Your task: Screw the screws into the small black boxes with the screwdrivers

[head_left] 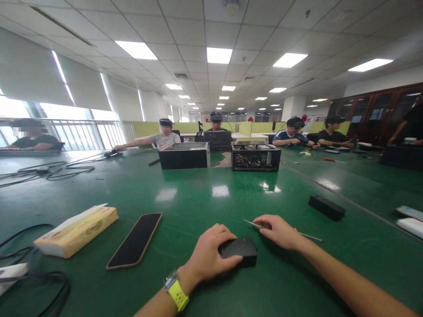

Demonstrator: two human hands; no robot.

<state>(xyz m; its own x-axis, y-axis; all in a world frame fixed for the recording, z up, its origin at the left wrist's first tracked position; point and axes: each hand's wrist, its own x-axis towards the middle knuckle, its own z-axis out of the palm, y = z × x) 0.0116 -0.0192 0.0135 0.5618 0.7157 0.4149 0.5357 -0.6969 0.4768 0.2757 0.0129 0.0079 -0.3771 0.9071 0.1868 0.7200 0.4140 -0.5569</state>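
Far left on the green table (198,198), black cables (39,281) trail off the edge. Beside them lie a tissue box (77,231) and a phone (135,241), face up and flat, both set well apart from my hands, likely to leave the middle free.

My left hand (211,255) comes in from below, a yellow-strapped watch (176,290) on the wrist, forearm low over the table. Its fingers are clasped on the left end of a small black box (239,252), thumb along the near side, palm arched above. The box sits flat on the table straight in front of me, and the grip looks meant to keep it from sliding.

My right hand (277,231) reaches across from the right, arm stretched long and low, knuckles up. The fingers are curled around a thin metal tool (251,223), whose tip pokes out to the left, just behind the box, while its tail runs out to the right past the wrist. I cannot tell whether the tool is lifted or resting on the table.

Further right lies a second black box (326,207), apart from both hands, and pale flat devices (410,220) at the table's edge.

Across the table stand two open computer cases (184,156) (256,157), with other people (165,138) seated behind them at work.
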